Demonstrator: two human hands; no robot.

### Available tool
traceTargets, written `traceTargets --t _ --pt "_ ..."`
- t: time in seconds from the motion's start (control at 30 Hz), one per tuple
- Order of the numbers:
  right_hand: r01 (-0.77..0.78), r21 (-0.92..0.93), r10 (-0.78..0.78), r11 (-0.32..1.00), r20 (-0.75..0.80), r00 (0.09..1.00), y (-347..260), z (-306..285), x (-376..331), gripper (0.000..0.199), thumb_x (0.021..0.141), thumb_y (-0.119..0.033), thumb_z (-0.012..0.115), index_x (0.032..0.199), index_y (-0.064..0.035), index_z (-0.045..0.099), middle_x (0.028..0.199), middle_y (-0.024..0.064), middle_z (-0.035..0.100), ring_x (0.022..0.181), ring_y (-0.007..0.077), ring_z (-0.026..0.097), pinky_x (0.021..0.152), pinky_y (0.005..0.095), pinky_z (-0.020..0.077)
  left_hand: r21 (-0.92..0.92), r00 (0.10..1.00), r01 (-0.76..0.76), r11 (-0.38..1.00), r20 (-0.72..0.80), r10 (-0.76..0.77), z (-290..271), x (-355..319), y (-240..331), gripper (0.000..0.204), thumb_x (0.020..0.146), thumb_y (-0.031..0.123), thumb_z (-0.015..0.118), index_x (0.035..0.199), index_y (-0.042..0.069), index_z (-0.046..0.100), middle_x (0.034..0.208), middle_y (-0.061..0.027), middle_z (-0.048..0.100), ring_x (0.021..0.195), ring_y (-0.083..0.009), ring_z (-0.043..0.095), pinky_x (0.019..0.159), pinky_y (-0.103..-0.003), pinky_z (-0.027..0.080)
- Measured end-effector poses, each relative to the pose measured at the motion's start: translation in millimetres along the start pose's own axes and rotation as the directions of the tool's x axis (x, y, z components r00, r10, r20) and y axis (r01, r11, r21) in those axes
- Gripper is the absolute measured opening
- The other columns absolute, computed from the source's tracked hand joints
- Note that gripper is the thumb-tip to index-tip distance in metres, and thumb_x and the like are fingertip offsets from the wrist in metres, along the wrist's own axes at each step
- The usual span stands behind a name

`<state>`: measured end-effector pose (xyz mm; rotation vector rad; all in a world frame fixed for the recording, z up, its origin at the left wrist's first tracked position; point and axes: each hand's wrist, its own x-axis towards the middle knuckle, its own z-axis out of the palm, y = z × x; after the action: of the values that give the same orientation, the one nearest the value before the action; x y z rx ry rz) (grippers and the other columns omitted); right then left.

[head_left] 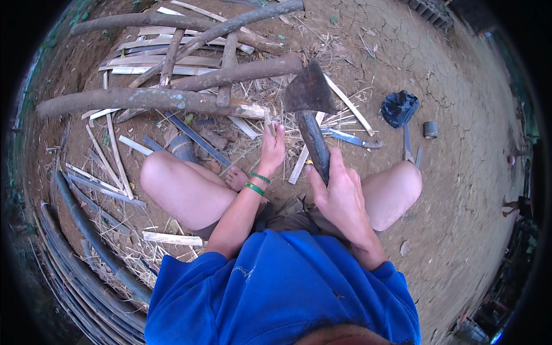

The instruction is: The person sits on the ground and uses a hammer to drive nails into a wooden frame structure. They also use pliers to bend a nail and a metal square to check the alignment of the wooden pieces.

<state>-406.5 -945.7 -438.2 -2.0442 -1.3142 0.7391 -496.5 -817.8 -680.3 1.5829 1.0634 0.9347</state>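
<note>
While the hatchet [309,95] hung raised at twelve o'clock, the right hand [339,192] was closed low on its dark handle; head-heavy, it seemed best gripped there. The left hand [271,148], fingers loosely curled, steadied a thin stick [268,122] upright. Logs [149,99] lay at eleven o'clock.

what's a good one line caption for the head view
Seated on bare earth, right hand raises a hatchet while left hand steadies a thin wood piece.
</note>
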Motion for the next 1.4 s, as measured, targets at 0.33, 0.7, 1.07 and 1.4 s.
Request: traceTargets --t 0.33,0.7,1.07,1.4 --pt "-0.028 0.01 0.028 1.0 -0.022 0.999 20 9 0 0.031 0.091 -0.016 0.065 0.11 0.0035 0.051 0.069 0.0273 0.062 0.072 0.0483 0.064 0.062 0.0519 0.0467 -0.04 0.999 -0.037 0.998 -0.023 0.036 0 -4 -4 0.027 0.105 0.027 0.047 0.106 0.0 0.049 0.092 -0.0135 0.052 0.086 -0.0267 0.051 0.085 -0.04 0.044" --pt "-0.525 -0.097 0.449 0.846 -0.402 0.798 176 53 108 0.038 0.086 -0.018 0.066 0.117 -0.002 0.051 0.085 0.0267 0.068 0.084 0.0447 0.068 0.077 0.0528 0.0522 -0.051 0.999 0.008 0.999 0.049 -0.006 -2 35 39 0.031 0.105 0.029 0.048 0.114 0.001 0.04 0.103 -0.0173 0.052 0.093 -0.0256 0.052 0.086 -0.04 0.043" --pt "-0.936 0.189 0.766 0.296 -0.633 0.114 401 107 54 0.066 0.079 -0.017 0.075 0.133 -0.0107 0.037 0.114 0.0249 0.056 0.104 0.0398 0.064 0.087 0.0496 0.0543 0.315 0.95 0.077 0.946 0.263 -0.165 76 55 -78 0.033 0.093 0.022 0.064 0.114 0.0 0.05 0.098 -0.0235 0.062 0.093 -0.0411 0.062 0.087 -0.047 0.048" --pt "-0.756 -0.093 0.347 0.648 -0.847 0.402 460 76 100 0.055 0.08 -0.017 0.074 0.128 -0.0045 0.05 0.126 0.0264 0.05 0.124 0.0405 0.049 0.104 0.0483 0.042 0.446 0.892 0.185 0.875 0.297 -0.34 103 101 -147 0.042 0.079 0.028 0.083 0.097 -0.002 0.059 0.075 -0.008 0.067 0.066 -0.0172 0.062 0.064 -0.034 0.051"
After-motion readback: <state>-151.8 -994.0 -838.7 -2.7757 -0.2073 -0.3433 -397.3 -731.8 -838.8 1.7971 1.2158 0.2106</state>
